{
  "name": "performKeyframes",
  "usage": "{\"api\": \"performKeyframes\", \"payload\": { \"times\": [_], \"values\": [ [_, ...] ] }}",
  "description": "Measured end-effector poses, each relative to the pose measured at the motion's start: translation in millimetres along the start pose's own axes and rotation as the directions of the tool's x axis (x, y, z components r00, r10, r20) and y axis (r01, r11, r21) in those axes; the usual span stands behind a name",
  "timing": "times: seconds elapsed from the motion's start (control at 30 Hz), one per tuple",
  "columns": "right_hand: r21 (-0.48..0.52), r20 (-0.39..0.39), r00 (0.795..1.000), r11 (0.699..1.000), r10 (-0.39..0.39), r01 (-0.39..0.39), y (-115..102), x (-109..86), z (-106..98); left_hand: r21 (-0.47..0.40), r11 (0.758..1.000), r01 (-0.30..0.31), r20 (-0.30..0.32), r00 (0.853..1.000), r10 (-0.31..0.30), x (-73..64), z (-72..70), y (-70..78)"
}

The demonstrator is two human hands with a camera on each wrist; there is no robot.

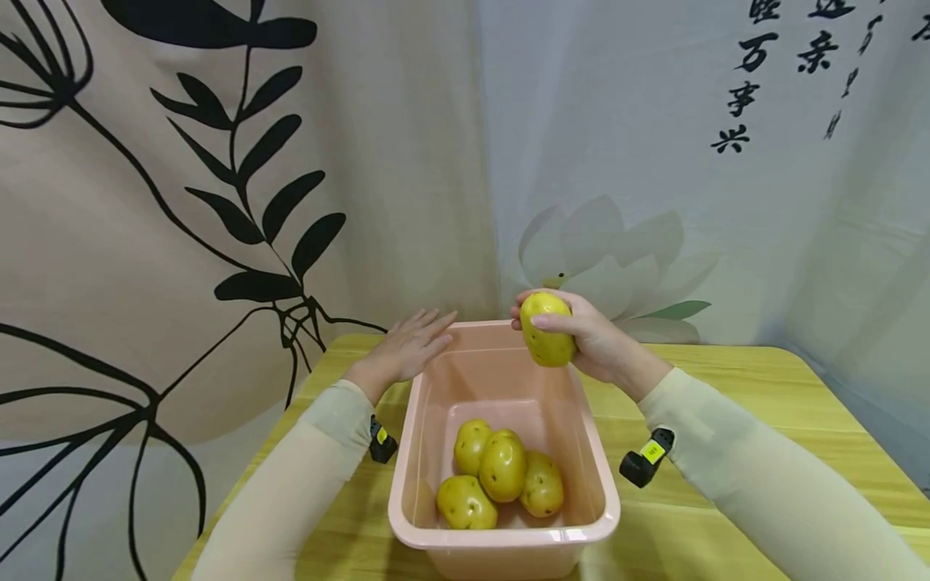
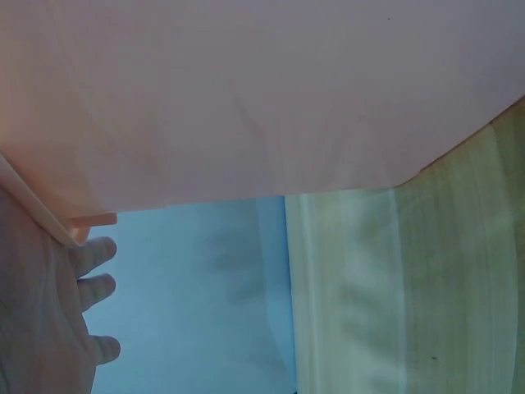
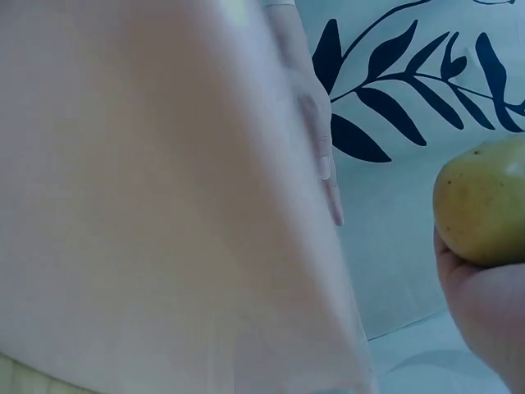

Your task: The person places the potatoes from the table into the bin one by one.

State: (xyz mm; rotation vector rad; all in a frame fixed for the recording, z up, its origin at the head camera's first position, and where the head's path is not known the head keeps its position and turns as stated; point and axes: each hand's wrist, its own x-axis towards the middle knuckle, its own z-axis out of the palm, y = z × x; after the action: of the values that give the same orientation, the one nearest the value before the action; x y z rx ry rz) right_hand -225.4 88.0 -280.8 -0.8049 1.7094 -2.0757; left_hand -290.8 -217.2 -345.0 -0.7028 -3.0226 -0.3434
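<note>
A pink plastic bin [image 1: 401, 489] stands on the table. Several yellow potatoes [image 1: 503, 466] lie together on its floor, toward the near end. My right hand [image 1: 599, 343] grips another potato [image 1: 546, 329] above the bin's far right corner, thumb across its front. The same potato [image 3: 484, 203] shows at the right edge of the right wrist view. At the far left corner, my left hand [image 1: 408, 351] rests on the bin's rim with its fingers straight. In the left wrist view, three fingertips of the left hand [image 2: 41, 304] show beyond the rim.
The wood-grain table [image 1: 734, 452] extends to both sides of the bin. Behind it hangs a pale curtain [image 1: 407, 161] printed with dark leaves, a flower and characters. A small black device [image 1: 647, 458] is strapped to the right wrist, another black device [image 1: 381, 442] to the left.
</note>
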Motion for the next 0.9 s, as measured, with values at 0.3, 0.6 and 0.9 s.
{"api": "performKeyframes", "payload": {
  "times": [0.3, 0.6, 0.9],
  "values": [
    [-0.01, -0.045, 0.998, 0.999, 0.053, -0.054, -0.5, 27.3, -6.1, 0.013, 1.0, 0.007, 0.002, 1.0, -0.007, 0.8, -2.4, 0.0],
    [0.117, -0.031, 0.996, 0.99, 0.084, -0.08, 1.9, 40.9, -6.6, 0.012, 1.0, 0.012, 0.01, 1.0, -0.012, -0.3, -1.6, 0.5],
    [0.117, -0.024, 0.991, 0.984, 0.135, -0.132, 11.8, 51.0, -3.2, -0.001, 1.0, 0.013, 0.005, 1.0, -0.013, 0.4, -1.2, 2.9]
  ]
}}
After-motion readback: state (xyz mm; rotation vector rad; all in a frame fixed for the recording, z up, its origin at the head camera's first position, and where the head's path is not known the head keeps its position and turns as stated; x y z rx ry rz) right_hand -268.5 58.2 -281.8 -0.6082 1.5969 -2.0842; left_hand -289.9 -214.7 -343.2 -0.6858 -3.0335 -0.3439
